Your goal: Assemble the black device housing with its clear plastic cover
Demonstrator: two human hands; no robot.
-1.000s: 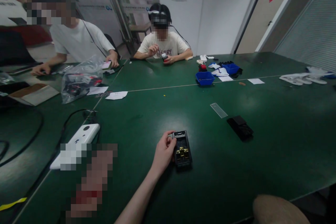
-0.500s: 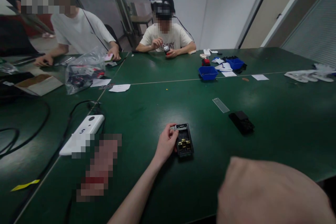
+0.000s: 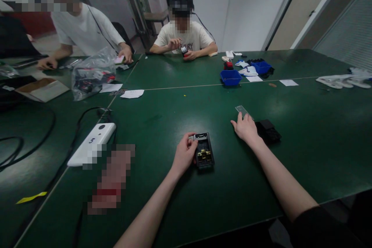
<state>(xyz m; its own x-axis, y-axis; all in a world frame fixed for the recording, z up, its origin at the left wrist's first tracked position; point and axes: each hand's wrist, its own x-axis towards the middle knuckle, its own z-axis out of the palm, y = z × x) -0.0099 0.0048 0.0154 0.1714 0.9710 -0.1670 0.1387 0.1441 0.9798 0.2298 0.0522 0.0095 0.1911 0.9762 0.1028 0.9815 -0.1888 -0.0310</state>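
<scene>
My left hand [image 3: 185, 152] is closed on the left edge of a black plastic housing [image 3: 205, 167], an open box-like case with brass-coloured metal parts [image 3: 204, 155] inside. The case rests on the green table. Farther right, my right hand [image 3: 245, 127] reaches over a clear rectangular plate [image 3: 240, 109] with fingers spread. Its fingertips lie at the plate's near end; whether they touch it I cannot tell. A black object [image 3: 269, 131], dark and blocky, lies just right of my right wrist, partly hidden by it.
A white power bank-like device [image 3: 93, 143] marked 5 and cables lie left. Two people sit across the table [image 3: 162, 116]; one holds a small object [image 3: 184, 50]. A blue bin [image 3: 230, 78], white gloves [image 3: 334, 81], a plastic bag [image 3: 93, 79] and papers lie farther back.
My right hand has moved from close in front of the camera out to the clear plate. My left hand keeps its hold on the black housing. The view has tilted slightly down.
</scene>
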